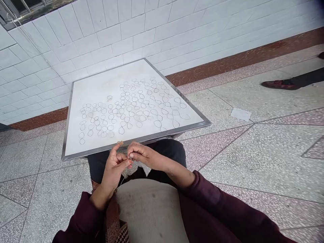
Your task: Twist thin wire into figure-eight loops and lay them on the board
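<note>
Whitish strand (123,179): left hand (113,167) and right hand (145,157), fingers meeting, both seem to pinch it | its loose end slants down below the left hand, the nearer one, toward a ribbed beige garment (148,209) | beyond both hands: smooth white surface (93,87), flat metal rim (139,139), wiry figure-eight loops (127,119) spread across

Loops (128,114) on the table (95,82), wall (141,30) behind it, paper (240,114) on the floor (235,158) to its right.
</note>
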`<state>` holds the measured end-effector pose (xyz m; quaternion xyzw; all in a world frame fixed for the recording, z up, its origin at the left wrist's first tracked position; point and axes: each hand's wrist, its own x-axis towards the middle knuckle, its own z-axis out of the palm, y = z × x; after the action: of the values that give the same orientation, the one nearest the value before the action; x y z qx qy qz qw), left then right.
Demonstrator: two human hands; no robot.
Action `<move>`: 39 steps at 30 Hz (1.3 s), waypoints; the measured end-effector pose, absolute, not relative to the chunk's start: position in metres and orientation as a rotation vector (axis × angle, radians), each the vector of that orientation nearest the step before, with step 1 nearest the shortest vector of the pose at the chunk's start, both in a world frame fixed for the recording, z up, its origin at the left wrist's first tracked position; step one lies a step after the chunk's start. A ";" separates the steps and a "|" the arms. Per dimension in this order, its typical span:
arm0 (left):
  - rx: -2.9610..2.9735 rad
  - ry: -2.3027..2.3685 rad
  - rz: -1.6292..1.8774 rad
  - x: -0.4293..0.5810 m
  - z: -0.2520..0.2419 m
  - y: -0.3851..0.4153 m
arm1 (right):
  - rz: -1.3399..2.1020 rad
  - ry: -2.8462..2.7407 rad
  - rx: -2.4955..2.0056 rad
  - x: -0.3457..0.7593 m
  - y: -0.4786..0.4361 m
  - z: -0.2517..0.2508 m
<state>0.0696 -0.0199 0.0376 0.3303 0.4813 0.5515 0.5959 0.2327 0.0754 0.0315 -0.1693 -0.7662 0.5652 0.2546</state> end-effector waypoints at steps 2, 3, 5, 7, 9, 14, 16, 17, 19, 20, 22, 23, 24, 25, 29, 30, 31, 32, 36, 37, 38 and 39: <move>0.770 1.109 1.254 0.070 0.037 -0.021 | 1.573 -2.116 -0.392 0.234 0.074 0.033; 0.776 1.096 1.244 0.070 0.036 -0.021 | 1.581 -2.138 -0.360 0.235 0.074 0.034; 0.787 1.064 1.230 0.070 0.033 -0.022 | 1.572 -2.183 -0.320 0.236 0.074 0.037; 0.784 1.041 1.227 0.070 0.029 -0.022 | 1.560 -2.207 -0.306 0.236 0.075 0.037; 0.781 1.047 1.224 0.070 0.028 -0.022 | 1.553 -2.206 -0.320 0.235 0.075 0.036; 0.828 1.188 1.286 0.069 0.035 -0.024 | 1.508 -2.045 -0.517 0.232 0.072 0.032; 0.868 1.244 1.295 0.069 0.039 -0.025 | 1.457 -1.987 -0.598 0.231 0.069 0.033; 0.889 1.261 1.290 0.069 0.040 -0.026 | 1.413 -1.975 -0.624 0.231 0.068 0.033; 0.923 1.283 1.278 0.068 0.040 -0.027 | 1.316 -1.966 -0.650 0.230 0.066 0.034; 0.936 1.287 1.277 0.068 0.039 -0.027 | 1.275 -1.963 -0.649 0.229 0.065 0.035; 0.956 1.288 1.278 0.067 0.037 -0.028 | 1.218 -1.967 -0.629 0.228 0.064 0.034; 0.965 1.289 1.280 0.067 0.036 -0.028 | 1.201 -1.968 -0.620 0.227 0.063 0.034; 0.975 1.292 1.280 0.066 0.035 -0.028 | 1.193 -1.971 -0.613 0.227 0.063 0.034; 0.986 1.295 1.280 0.067 0.035 -0.028 | 1.193 -1.974 -0.610 0.226 0.063 0.034; 1.023 1.316 1.283 0.069 0.035 -0.029 | 1.249 -1.983 -0.627 0.225 0.064 0.034; 1.028 1.322 1.288 0.069 0.036 -0.029 | 1.257 -1.983 -0.636 0.225 0.064 0.034; 1.032 1.332 1.294 0.070 0.036 -0.029 | 1.253 -1.983 -0.652 0.224 0.064 0.034; 1.035 1.346 1.303 0.070 0.037 -0.029 | 1.238 -1.987 -0.668 0.224 0.063 0.035; 1.046 1.381 1.322 0.070 0.039 -0.028 | 1.142 -2.034 -0.678 0.225 0.062 0.037; 1.047 1.378 1.319 0.070 0.039 -0.029 | 1.127 -2.046 -0.671 0.225 0.062 0.037; 1.050 1.374 1.314 0.070 0.039 -0.029 | 1.116 -2.052 -0.667 0.225 0.062 0.037; 1.053 1.372 1.306 0.069 0.038 -0.029 | 1.106 -2.054 -0.668 0.225 0.061 0.037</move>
<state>0.0694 -0.0288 0.0384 0.4292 0.5596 0.5324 0.4682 0.2254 0.0614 0.0373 -0.2577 -0.7929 0.4270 0.3500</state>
